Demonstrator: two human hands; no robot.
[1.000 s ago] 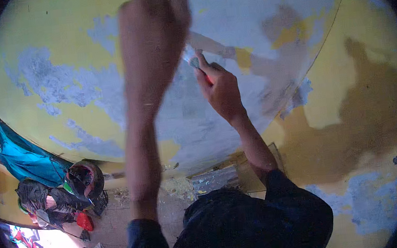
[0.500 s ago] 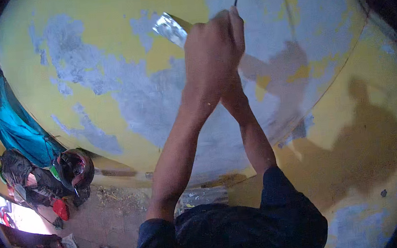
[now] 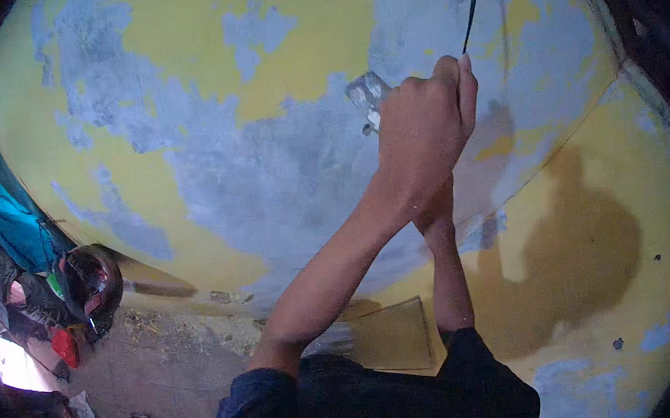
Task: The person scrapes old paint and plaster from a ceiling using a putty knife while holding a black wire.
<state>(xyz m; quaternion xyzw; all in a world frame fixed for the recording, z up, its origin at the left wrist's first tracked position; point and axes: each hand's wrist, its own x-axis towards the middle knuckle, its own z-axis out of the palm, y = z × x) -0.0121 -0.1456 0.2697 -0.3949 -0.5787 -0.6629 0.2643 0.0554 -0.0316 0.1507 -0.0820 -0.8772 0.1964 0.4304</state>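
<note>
My left hand (image 3: 424,124) is closed in a fist in front of a yellow wall patched with grey-white filler (image 3: 266,167). A thin dark cord (image 3: 472,10) runs up from between its thumb and fingers. My forearms cross, with the right forearm (image 3: 450,278) passing behind the left wrist. The left hand hides my right hand, so its fingers and grip do not show. A flat metal scraper blade (image 3: 369,97) smeared with filler juts out left of the fist, at or close to the wall. Its handle is hidden, and I cannot make out which hand holds it.
At the far left hangs a teal cloth (image 3: 8,204). Below it are dark plastic bags (image 3: 15,280), a round dark container (image 3: 94,284) and a red item (image 3: 64,348). Crumbs litter the grey floor (image 3: 164,362). A flat brownish panel (image 3: 396,336) lies by the wall's foot.
Both hands have moved right and lower in the picture, carrying the cord and the blade along. The blade, shiny before, now looks duller. My view has shifted slightly too.
</note>
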